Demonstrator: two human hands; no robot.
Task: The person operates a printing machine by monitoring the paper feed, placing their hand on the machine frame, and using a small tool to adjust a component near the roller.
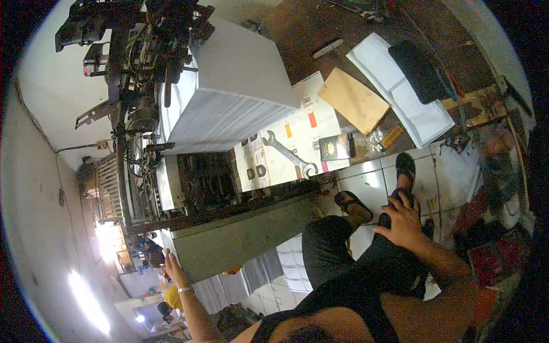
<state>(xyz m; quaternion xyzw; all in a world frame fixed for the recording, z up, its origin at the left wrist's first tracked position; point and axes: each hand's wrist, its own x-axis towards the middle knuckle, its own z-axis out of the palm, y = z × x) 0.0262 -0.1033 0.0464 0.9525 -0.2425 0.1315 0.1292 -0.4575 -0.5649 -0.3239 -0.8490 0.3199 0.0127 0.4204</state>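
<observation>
My left hand (175,271) is raised at the lower left, its fingers stretched beside the end of a grey metal panel (240,237). Whether the fingertips touch the panel, I cannot tell. Bent toward my knee, my right hand (402,223) lies spread on my dark trouser leg and holds nothing. Ahead, a double open-ended spanner (289,155) rests on a printed sheet (269,167). Right of the spanner is a small dark box (336,147). A tall stack of white paper (234,117) stands behind them, against a dark machine (137,108).
A tan paper pad (353,100), a white folded packet (394,86) and a black flat object (420,71) lie on the dark tabletop (303,31). A pale slim tool (327,48) is farther back. Someone in yellow (172,298) is in the background. White floor tiles (366,183) show below.
</observation>
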